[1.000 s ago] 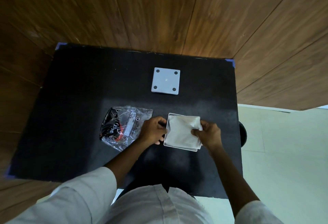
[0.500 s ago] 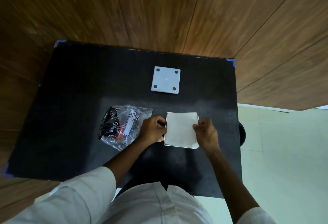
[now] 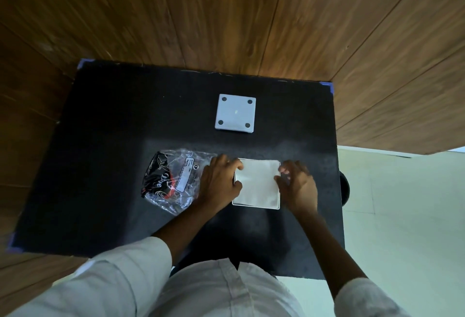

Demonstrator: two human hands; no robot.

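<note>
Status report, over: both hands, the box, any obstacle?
Left hand grips box at left edge. Right hand at right edge, grip unclear. Sheet lies flat in box. Bag beside left hand, lid behind; neither blocks.

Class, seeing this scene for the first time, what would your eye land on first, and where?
The bright white square box near the front of the black table, the left hand gripping its left edge and the right hand at its right edge. Behind it lies a white square plate with four dark dots; a crinkled clear bag sits beside the left hand.
</note>
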